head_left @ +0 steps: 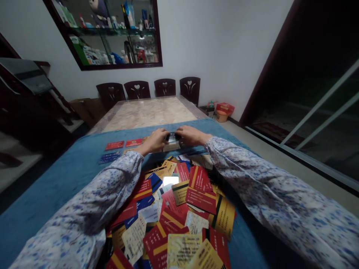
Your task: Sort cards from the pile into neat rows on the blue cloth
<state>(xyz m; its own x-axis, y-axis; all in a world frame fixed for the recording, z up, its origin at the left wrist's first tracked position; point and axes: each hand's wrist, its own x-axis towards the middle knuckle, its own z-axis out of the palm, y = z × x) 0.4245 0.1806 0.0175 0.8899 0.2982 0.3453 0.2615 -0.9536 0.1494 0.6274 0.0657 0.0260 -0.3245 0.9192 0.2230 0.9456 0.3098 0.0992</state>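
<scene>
Both my hands reach forward over the blue cloth (64, 175), past a large heap of cards (179, 198). Between them is a dark, shiny card (173, 137), its surface too small to read. My left hand (157, 140) grips its left edge with bent fingers. On the opposite edge my right hand (191, 135) does the same. A pale card (171, 147) lies just below it on the cloth. To the left lie two red cards, one red card (114, 145) and another red card (134, 142), with a blue card (110, 157) nearer me.
The heap mixes red, gold, blue and white cards under my forearms. Beyond the cloth, the marble-patterned tabletop (146, 112) runs to several dark chairs (137, 89) by the wall. A red bag (225, 108) sits over an orange tub on the floor at right.
</scene>
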